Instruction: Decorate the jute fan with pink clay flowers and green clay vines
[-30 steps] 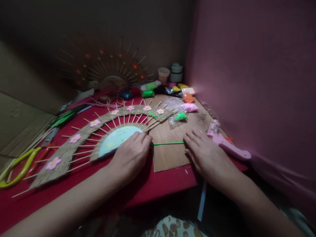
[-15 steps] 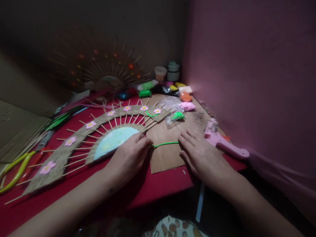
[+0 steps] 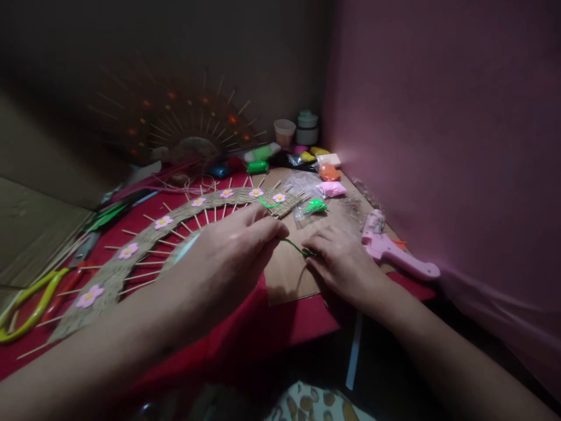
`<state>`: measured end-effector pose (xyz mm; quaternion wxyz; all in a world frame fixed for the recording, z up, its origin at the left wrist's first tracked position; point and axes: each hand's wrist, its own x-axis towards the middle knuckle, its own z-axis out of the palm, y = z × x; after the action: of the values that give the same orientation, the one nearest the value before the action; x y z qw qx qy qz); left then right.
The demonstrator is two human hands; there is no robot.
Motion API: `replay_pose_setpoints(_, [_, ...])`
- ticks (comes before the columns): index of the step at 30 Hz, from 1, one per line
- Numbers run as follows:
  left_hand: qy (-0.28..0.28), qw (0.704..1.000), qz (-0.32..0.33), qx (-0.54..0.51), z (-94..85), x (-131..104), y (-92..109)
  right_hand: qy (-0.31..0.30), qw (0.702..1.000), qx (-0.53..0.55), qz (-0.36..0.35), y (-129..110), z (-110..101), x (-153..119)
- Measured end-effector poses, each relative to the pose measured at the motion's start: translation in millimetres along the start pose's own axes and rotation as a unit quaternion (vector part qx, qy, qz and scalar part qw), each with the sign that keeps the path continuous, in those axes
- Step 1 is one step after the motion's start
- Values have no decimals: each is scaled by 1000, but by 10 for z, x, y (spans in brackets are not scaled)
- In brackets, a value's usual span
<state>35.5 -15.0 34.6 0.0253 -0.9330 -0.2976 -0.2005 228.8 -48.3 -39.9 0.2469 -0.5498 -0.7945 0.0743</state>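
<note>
A thin green clay strand [image 3: 294, 245] hangs in a slight sag between my two hands over the wooden board [image 3: 280, 283]. My left hand [image 3: 245, 245] pinches its left end, raised above the board and hiding part of the fan. The other end is pinched in my right hand [image 3: 339, 257], lower and close to the board. Left of the board lies a woven fan-shaped piece [image 3: 175, 219] with thin sticks and pink clay flowers [image 3: 163, 223]. A curved green strand [image 3: 272, 204] joins the two flowers at its right end.
Packs of green clay [image 3: 315, 206], pink clay [image 3: 332, 189] and orange clay [image 3: 328, 172] lie on the board's far part. A pink glue gun [image 3: 394, 251] rests at right. Yellow-handled scissors [image 3: 33, 304] lie at left. A second fan [image 3: 188, 123], a cup [image 3: 284, 132] and a jar [image 3: 307, 127] stand behind.
The green strand has come up off the board. My left hand has risen and moved right and away from me; my right hand has shifted slightly left, its flat fingers now closed in a pinch.
</note>
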Motion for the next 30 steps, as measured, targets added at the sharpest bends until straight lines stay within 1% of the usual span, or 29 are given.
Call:
replay_pose_setpoints(2, [-3, 1000, 5, 25, -58, 50, 29, -1, 1000, 0, 12, -1, -23, 16])
replay_pose_setpoints(6, [4, 999, 11, 40, -137, 107, 39, -15, 999, 21, 36, -13, -80, 27])
replay_pose_setpoints(10, [-8, 998, 7, 56, -197, 113, 12, -35, 997, 50, 54, -60, -118, 19])
replay_pose_setpoints(13, [-3, 998, 13, 59, -243, 107, -3, -51, 993, 88, 56, -109, -115, 19])
replay_pose_setpoints(15, [3, 999, 14, 52, -277, 106, -4, -48, 992, 103, 54, -136, -97, 33])
replay_pose_setpoints(19, [14, 999, 22, 43, -365, 95, 6, -23, 991, 120, 58, -182, -43, 89])
replay_pose_setpoints(22, [22, 998, 30, 49, -439, 65, 2, -12, 991, 128, 45, -217, -12, 127])
replay_pose_setpoints(25, [28, 997, 10, 68, -503, 18, -39, -14, 993, 115, 21, -257, -1, 165])
replay_pose_setpoints(28, [39, 994, 3, 100, -562, -28, -129, -13, 994, 109, 3, -316, -9, 252])
replay_pose_setpoints(30, [44, 993, -5, 112, -604, -54, -216, -9, 994, 106, -8, -374, -21, 361])
